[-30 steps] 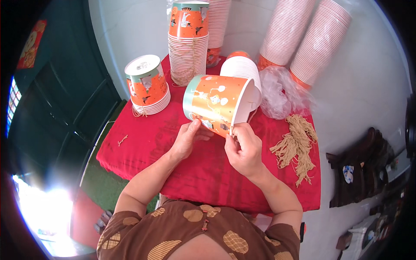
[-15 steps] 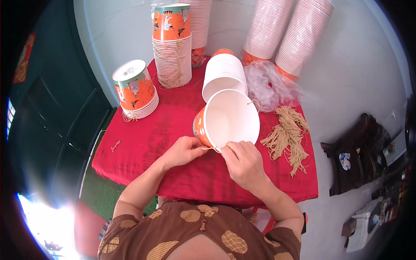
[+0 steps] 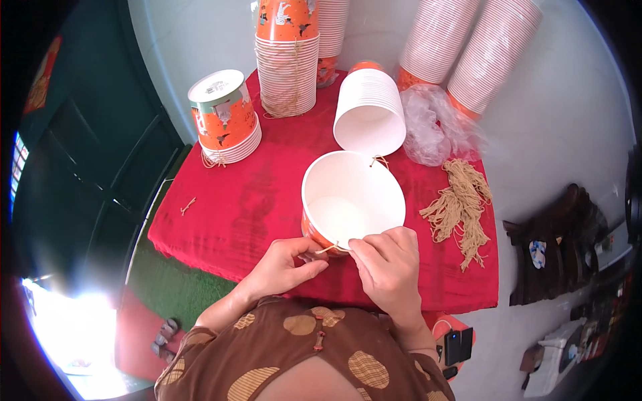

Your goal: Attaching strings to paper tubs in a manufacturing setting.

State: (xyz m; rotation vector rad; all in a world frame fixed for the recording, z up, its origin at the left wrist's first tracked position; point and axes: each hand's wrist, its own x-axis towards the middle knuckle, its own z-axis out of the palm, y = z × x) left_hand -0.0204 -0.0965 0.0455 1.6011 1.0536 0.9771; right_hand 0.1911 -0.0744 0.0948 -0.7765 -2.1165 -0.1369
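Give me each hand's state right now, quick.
Left hand: at the twine; whether it grips cannot be told.
Right hand: closed, pinching the near rim of the white-lined bucket.

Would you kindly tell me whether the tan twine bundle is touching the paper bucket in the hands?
Apart: the head view shows red cloth between the tan twine bundle and the right side of the paper bucket.

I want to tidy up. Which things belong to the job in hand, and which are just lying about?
Likely in the job:
- held orange paper bucket
- cord strand at its near rim
- tan cord bundle
- stacked buckets

Likely lying about:
- cord scrap
- crumpled clear plastic
- black device
- pair of shoes
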